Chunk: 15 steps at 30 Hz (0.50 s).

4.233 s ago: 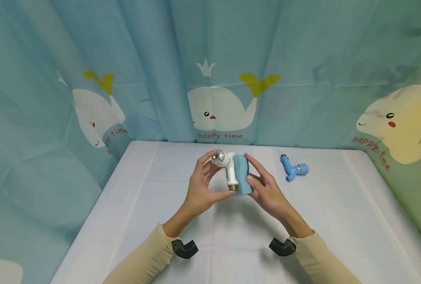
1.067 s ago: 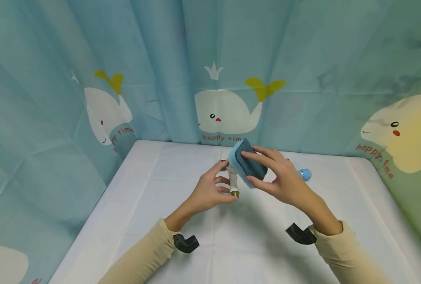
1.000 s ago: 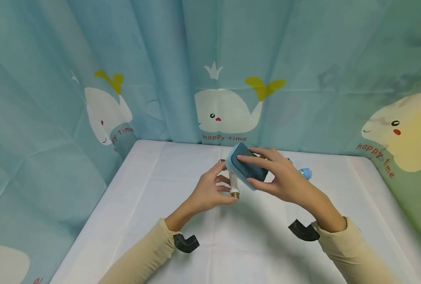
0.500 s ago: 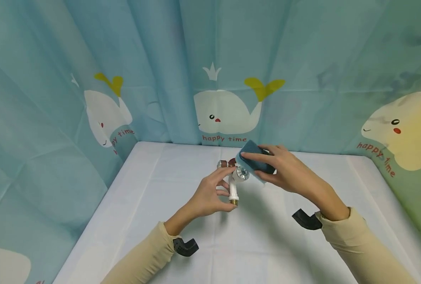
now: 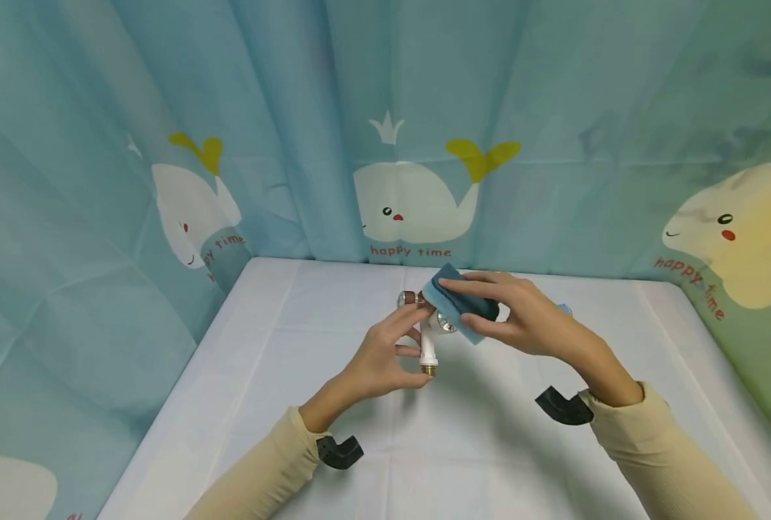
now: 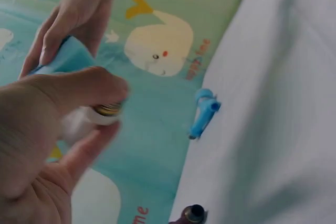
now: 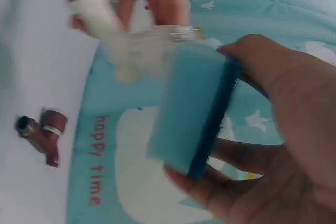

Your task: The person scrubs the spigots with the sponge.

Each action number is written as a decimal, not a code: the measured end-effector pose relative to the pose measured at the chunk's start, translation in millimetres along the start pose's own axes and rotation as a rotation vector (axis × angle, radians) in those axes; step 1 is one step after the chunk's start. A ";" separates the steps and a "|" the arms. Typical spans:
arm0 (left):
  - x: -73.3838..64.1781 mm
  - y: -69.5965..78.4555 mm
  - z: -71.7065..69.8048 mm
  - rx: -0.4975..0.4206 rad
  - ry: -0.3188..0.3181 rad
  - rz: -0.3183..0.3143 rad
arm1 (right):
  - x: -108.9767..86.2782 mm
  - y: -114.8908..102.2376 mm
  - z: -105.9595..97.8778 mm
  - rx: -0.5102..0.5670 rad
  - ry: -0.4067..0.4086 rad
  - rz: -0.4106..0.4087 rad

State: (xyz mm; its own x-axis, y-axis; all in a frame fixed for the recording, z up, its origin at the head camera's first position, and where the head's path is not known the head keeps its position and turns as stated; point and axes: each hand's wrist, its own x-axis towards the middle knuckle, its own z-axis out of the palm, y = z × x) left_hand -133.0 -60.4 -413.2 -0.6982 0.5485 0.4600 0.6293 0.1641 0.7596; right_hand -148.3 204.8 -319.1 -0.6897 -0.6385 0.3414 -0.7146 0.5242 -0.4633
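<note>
My left hand (image 5: pixel 382 354) grips a white faucet (image 5: pixel 427 345) above the table, thumb at its brass threaded end and fingers near its top. The clear knob of the faucet points to the right. My right hand (image 5: pixel 531 310) holds a blue sponge (image 7: pixel 189 103) between thumb and fingers, its dark scouring side facing up and right in the head view. Tilted, the sponge overlaps the faucet's knob end in the head view, its light face toward the faucet. Motion blurs the faucet in the right wrist view.
A brown faucet (image 7: pixel 51 135) lies on the white table (image 5: pixel 281 339) behind my left hand. Farther right is a blue faucet (image 6: pixel 205 111), mostly hidden by my right hand in the head view. A whale-print curtain (image 5: pixel 294 144) rises behind the table.
Over four seconds the white faucet has turned, its knob swinging from left to right. The sponge has tilted, dark side up. In the last half second it has shifted slightly left over the knob.
</note>
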 end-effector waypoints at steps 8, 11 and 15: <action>2.4 -2.0 1.2 -0.091 0.164 -0.076 | -14.6 4.1 19.3 0.026 0.077 0.034; 4.4 -4.2 2.9 -0.069 0.169 -0.086 | -17.4 -0.5 26.0 -0.057 0.157 -0.005; 7.1 -5.9 5.2 -0.037 0.154 -0.035 | -11.6 -6.1 28.9 -0.167 0.199 -0.090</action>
State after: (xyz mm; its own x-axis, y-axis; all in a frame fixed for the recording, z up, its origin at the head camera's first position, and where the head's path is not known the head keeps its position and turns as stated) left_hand -139.9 -53.2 -416.8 -0.7654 0.4103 0.4958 0.5926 0.1489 0.7916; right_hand -132.6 192.7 -343.9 -0.6203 -0.5722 0.5365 -0.7719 0.5668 -0.2880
